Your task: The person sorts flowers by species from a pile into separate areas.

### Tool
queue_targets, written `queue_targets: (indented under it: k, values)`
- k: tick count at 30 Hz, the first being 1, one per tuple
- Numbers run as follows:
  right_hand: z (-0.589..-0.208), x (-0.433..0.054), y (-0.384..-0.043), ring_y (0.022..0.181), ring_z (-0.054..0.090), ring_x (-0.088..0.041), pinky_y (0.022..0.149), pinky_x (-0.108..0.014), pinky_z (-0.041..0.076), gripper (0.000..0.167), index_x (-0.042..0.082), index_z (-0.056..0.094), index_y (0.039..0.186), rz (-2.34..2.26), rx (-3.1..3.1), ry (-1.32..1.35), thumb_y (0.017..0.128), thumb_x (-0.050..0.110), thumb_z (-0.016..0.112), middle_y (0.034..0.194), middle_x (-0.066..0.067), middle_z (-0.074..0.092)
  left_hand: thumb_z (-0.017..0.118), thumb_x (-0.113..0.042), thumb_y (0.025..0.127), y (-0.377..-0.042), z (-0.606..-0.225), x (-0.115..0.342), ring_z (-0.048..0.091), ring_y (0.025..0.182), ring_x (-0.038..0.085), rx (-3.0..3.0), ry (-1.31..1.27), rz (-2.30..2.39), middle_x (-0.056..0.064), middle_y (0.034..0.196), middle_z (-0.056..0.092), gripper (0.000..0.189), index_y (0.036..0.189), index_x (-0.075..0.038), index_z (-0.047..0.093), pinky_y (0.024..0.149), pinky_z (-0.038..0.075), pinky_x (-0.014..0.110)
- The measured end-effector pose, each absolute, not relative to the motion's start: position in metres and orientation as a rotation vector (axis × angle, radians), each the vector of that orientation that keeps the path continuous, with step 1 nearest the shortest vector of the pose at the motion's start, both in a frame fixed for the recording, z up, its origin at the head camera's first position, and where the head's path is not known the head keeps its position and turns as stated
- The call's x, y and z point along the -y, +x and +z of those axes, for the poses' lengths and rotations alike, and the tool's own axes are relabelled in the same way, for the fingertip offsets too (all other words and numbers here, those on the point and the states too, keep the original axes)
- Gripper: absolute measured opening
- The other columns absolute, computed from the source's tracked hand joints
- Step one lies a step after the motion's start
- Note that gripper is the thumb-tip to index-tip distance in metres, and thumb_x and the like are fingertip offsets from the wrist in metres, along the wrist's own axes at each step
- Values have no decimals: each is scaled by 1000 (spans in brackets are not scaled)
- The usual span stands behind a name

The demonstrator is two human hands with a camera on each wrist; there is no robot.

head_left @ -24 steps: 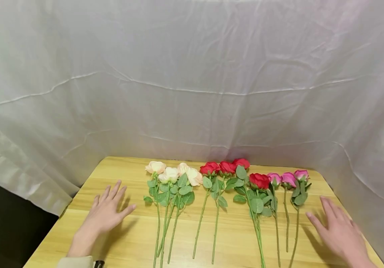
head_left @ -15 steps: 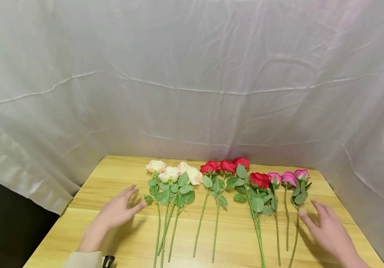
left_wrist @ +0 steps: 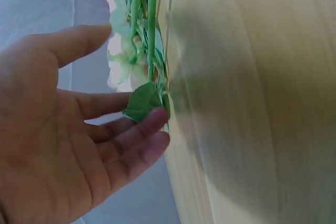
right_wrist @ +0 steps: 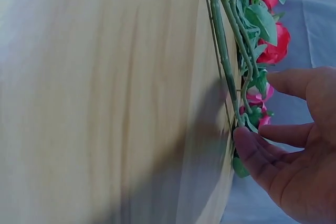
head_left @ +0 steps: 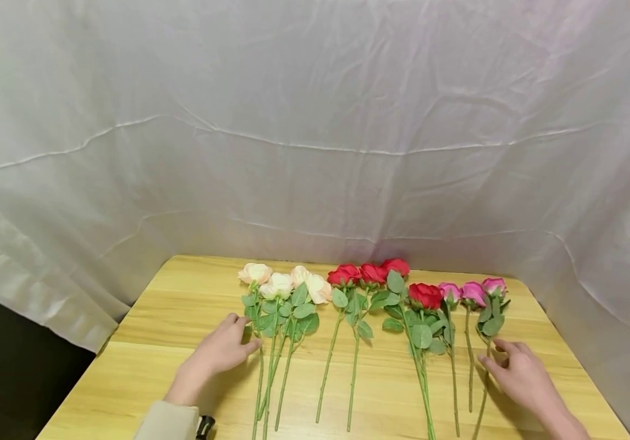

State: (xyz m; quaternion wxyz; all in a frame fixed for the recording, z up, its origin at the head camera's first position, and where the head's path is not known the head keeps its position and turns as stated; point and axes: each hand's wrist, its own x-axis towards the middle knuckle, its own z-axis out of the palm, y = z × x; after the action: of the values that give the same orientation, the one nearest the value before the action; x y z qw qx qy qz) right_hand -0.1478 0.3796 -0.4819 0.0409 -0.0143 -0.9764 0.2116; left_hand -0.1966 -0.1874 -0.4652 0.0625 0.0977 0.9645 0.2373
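Note:
Cream roses (head_left: 277, 286) lie in a group left of the table's middle, and my left hand (head_left: 220, 349) reaches in beside the leftmost stem. In the left wrist view its fingers touch a green leaf (left_wrist: 143, 102), while the thumb stands apart. On the right, my right hand (head_left: 522, 374) is at the stem of the rightmost pink rose (head_left: 494, 285). The right wrist view has its fingertips against or very near that green stem (right_wrist: 224, 61); the thumb is spread away from them. Neither hand grips anything.
Red roses (head_left: 426, 296) lie between the cream and pink ones, stems toward me, on a wooden table (head_left: 150, 342). A grey-white curtain (head_left: 315, 183) hangs behind and at the sides. Near the left sleeve is a black band (head_left: 205, 426).
Both hands have moved inward and lower, the left hand rightward to the cream roses, the right hand leftward to the pink rose's stem. The roses lie as before.

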Motion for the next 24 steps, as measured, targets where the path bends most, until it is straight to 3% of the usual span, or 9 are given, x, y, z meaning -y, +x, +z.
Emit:
queue_targets:
  k: [7, 14, 24]
  values:
    - [-486, -380, -154, 91, 69, -39, 83, -63, 53, 63, -21, 53, 132, 705, 3014, -32, 93, 23, 76, 115, -37, 63, 73, -32, 95, -201, -468, 179, 62, 108, 39, -2862, 255, 680, 28, 128, 56, 63, 132, 17, 57, 98, 53, 59]
    - [-490, -376, -159, 84, 68, -27, 83, -60, 54, 61, -18, 56, 133, 730, 3026, -32, 83, 7, 79, 103, -23, 71, 78, -33, 92, -207, -473, 168, 62, 103, 34, -2862, 282, 650, 27, 122, 57, 70, 134, 18, 55, 97, 54, 55]
    - [-490, -344, -164, 82, 62, -15, 70, -26, 53, 62, -17, 56, 134, 855, 2993, 4, 80, 2, 77, 111, -21, 71, 81, -33, 90, -209, -476, 148, 61, 104, 34, -2875, 347, 669, 26, 121, 57, 72, 134, 18, 55, 99, 54, 53]
